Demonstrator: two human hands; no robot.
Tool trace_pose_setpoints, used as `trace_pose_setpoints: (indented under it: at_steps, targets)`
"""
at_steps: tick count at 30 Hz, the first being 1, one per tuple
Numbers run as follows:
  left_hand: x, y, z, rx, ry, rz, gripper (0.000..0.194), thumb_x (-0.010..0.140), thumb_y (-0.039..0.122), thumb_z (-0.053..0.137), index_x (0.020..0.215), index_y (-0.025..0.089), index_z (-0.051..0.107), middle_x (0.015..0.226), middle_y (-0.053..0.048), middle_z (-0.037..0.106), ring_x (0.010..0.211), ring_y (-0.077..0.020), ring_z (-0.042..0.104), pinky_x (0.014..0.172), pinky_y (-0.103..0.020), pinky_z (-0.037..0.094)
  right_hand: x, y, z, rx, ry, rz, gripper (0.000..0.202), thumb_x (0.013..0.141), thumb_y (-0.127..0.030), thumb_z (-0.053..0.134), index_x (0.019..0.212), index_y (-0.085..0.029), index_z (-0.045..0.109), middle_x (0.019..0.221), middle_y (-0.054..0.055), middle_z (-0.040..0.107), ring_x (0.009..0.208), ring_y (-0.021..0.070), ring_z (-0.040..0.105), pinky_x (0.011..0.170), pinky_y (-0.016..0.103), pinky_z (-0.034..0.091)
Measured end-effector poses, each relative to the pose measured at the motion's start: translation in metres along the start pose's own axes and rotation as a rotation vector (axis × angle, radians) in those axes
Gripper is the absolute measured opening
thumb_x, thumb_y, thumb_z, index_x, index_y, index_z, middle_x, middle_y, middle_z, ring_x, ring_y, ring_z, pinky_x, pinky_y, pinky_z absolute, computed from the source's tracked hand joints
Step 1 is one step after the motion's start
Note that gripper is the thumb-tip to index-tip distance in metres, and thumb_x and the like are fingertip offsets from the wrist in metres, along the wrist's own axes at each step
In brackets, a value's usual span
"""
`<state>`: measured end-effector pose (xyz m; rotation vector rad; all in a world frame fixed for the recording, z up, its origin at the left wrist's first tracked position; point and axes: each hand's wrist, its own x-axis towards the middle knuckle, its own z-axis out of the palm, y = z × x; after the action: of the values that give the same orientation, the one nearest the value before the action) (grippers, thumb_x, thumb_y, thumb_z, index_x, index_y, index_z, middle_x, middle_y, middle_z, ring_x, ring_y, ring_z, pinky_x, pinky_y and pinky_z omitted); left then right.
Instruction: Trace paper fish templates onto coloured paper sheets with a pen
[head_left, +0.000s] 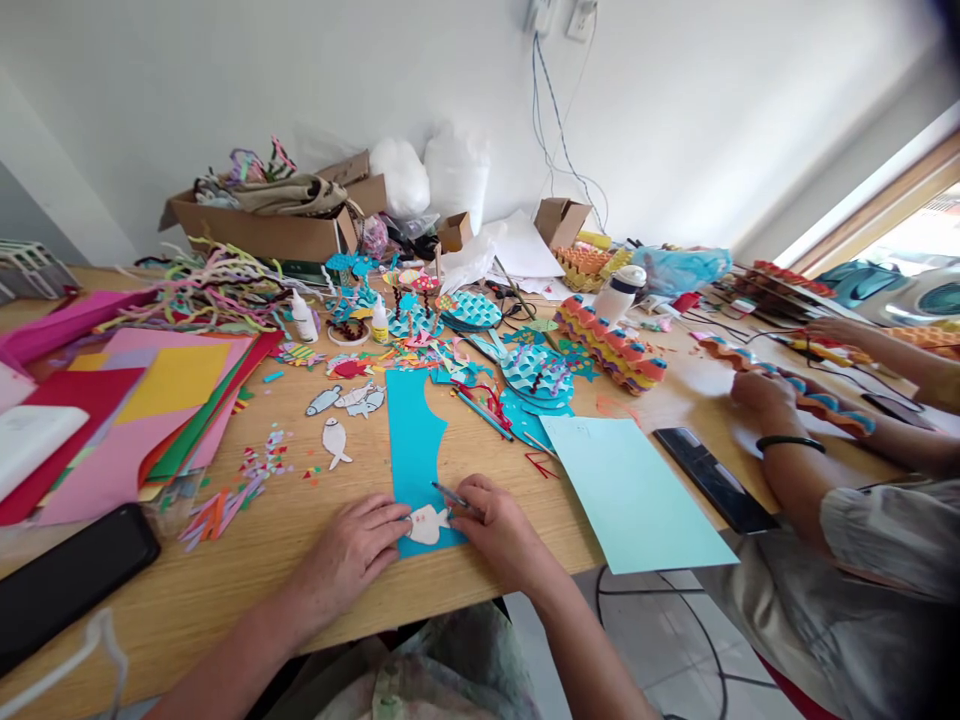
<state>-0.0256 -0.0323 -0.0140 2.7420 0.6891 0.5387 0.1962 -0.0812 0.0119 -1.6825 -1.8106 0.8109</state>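
A white fish-shaped paper cut-out (pixel 426 524) lies on the lower end of a blue sheet of paper (pixel 414 430) at the table's front edge. The fingers of my left hand (pixel 358 540) are stretched out, their tips resting at the left end of this fish. My right hand (pixel 495 530) is closed round a dark pen (pixel 454 497), which slants up and left above the fish's tail. Another white fish cut-out (pixel 335 443) is on the table to the left, with several drawn paper fish (pixel 347 399) behind it.
Coloured sheets (pixel 172 385) and a black phone (pixel 67 580) lie left. A pale green sheet (pixel 637 490) overhangs the front edge at right, beside a dark flat object (pixel 712 480). Glue bottles (pixel 304 318) stand farther back. A co-worker's hand (pixel 761 390) touches a painted egg-carton strip (pixel 825 405).
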Motion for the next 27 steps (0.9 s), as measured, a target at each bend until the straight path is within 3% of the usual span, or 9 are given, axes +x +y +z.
trace_pose_setpoints:
  at_steps: [5,27]
  targets:
    - [-0.0020,0.0004,0.0005,0.059,-0.017,0.016,0.030,0.086,0.015,0.046,0.111,0.021,0.059,0.113,-0.003,0.064,0.108,-0.0200,0.054,0.090,-0.037,0.047,-0.0045,0.0031,-0.0084,0.018,0.015,0.039,0.015,0.072,-0.003,0.059,0.076,-0.016,0.062,0.079,-0.001,0.055,0.073,0.0113,0.054,0.065,0.020,0.039]
    - [-0.0007,0.0069,0.0007,0.115,0.074,0.092,0.024,0.090,0.018,0.041,0.103,0.020,0.061,0.104,-0.002,0.067,0.102,-0.0181,0.057,0.087,-0.034,0.049,-0.0075,0.0028,-0.0010,-0.104,-0.032,0.003,0.012,0.074,-0.005,0.059,0.074,-0.016,0.064,0.081,0.000,0.056,0.075,0.0117,0.053,0.066,0.020,0.037]
